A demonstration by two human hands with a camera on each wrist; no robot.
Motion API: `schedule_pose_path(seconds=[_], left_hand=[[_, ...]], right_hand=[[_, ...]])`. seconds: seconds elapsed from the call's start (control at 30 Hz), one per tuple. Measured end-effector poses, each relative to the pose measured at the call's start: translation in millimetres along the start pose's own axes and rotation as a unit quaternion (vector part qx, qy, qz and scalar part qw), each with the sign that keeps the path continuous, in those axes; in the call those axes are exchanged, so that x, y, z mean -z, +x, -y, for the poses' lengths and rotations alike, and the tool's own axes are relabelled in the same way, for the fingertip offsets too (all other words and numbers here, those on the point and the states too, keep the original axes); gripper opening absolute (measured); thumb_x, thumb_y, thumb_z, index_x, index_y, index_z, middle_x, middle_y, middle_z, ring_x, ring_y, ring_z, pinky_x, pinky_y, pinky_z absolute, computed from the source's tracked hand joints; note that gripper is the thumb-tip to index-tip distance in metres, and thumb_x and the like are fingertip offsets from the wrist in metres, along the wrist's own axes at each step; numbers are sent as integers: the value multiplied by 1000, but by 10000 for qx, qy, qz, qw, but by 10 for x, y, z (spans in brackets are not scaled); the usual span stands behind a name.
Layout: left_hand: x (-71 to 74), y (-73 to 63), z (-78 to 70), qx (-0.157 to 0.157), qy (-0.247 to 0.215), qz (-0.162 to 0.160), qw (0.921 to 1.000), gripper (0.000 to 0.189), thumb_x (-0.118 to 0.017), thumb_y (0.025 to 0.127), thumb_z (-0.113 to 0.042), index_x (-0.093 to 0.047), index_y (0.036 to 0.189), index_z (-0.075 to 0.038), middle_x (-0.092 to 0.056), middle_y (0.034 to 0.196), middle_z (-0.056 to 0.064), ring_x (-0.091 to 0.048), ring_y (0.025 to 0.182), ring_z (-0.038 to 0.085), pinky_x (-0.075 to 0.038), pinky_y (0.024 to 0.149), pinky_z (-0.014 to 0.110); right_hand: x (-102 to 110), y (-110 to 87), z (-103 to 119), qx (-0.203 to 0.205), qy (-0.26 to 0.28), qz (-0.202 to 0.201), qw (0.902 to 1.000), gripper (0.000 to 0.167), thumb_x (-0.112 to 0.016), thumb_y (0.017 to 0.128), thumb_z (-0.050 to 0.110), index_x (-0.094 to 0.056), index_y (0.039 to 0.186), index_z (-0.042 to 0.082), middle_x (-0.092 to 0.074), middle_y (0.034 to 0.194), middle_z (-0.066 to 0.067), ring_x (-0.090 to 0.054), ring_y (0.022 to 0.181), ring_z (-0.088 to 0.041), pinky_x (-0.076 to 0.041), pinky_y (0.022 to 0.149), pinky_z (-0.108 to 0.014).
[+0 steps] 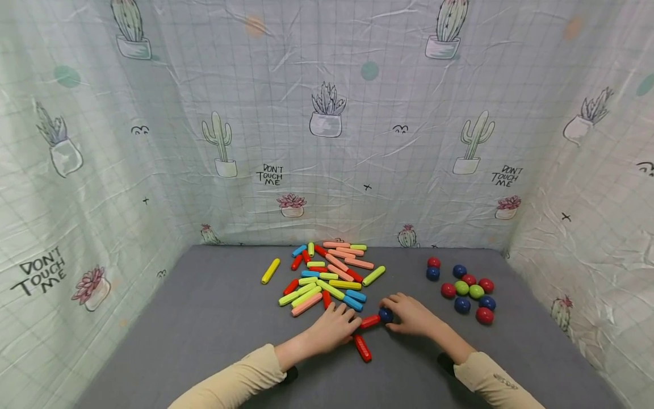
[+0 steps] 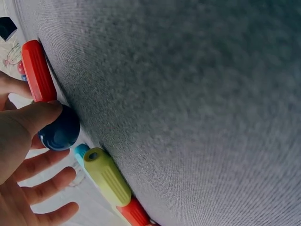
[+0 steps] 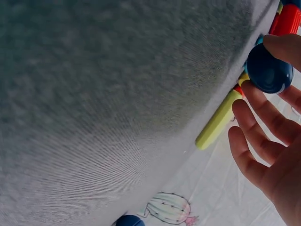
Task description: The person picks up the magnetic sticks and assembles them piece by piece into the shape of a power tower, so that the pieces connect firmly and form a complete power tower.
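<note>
My right hand [image 1: 413, 316] pinches a dark blue ball [image 3: 268, 68] between thumb and fingertips, low over the grey table. A short red ribbed stick [image 1: 370, 322] reaches from that ball toward my left hand [image 1: 331, 329]. In the left wrist view my left thumb and a finger grip another dark blue ball [image 2: 63, 132], which is hidden under the hand in the head view. From this ball a second red stick [image 1: 363, 347] points back toward me. The other left fingers are spread, near a yellow-green stick [image 2: 107, 176].
Beyond my hands lies a loose pile of sticks, among them a salmon stick [image 1: 306, 304], a yellow stick [image 1: 271, 271] and a blue stick [image 1: 352, 303]. On the right sit several balls, such as a red ball [image 1: 485, 316] and a green ball [image 1: 477, 292]. A cactus-print curtain [image 1: 327, 159] encloses the table.
</note>
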State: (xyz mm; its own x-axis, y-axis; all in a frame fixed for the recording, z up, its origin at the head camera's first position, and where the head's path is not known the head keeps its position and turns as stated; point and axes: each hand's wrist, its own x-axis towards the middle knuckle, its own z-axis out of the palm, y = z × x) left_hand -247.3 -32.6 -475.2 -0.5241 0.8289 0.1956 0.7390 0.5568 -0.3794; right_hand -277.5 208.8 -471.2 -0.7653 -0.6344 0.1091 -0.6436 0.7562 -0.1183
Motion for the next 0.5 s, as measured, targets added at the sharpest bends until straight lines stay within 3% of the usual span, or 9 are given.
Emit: schedule_pose_path(seconds=[0.3,0.5], left_hand=[[1,-15,-13,53,35,-153,9999,35,-58,80,-48,-53,106,-24,-58,96,-5,-51,88,15,-41,74,30],[-10,-36,-35,-51,-33,-164,9998,34,-57,80,-49,-53,106,-27,-56,90,-5,-49,83,15,-39,69,29]], right_hand=[[40,6,12,40,-30,365,9993,36,-69,74,34,-57,105,20,-58,97,2,-51,89,-15,-46,75,-37],[170,87,1,36,236,682,9974,33,-64,75,15,-59,107,18,-57,95,2,-48,86,-15,-44,72,-37]])
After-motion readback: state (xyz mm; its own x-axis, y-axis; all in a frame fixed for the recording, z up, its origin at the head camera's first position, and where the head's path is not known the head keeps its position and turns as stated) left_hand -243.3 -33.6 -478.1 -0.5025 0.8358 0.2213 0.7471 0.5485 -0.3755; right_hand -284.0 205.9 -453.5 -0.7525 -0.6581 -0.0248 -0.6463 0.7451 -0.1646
